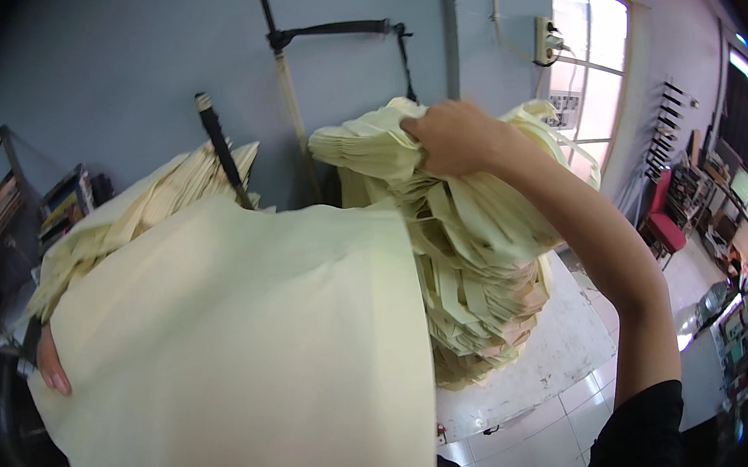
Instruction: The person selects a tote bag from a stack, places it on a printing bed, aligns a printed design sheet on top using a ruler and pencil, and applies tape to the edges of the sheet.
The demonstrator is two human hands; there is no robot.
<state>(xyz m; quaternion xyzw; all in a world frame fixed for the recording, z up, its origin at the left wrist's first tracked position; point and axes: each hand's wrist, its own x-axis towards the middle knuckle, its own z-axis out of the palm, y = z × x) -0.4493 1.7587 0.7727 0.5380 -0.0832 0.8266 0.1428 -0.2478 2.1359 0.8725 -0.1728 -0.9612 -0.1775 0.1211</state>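
A large cream fabric sheet hangs broad and smooth in front of me, filling the left and middle. At its left edge, my left hand is closed on the fabric; most of the hand is hidden behind it. My right hand reaches far forward, fingers curled onto the top of a tall, uneven stack of cream fabric pieces. Strap-like strips and many folded layers show down the side of that stack. My right fingertips are partly hidden in the folds.
The stack stands on a pale worn tabletop. Behind the sheet lies another cream fabric pile, beside a dark upright bar. A black-wrapped frame stands before the blue-grey wall. To the right are a window and a red chair.
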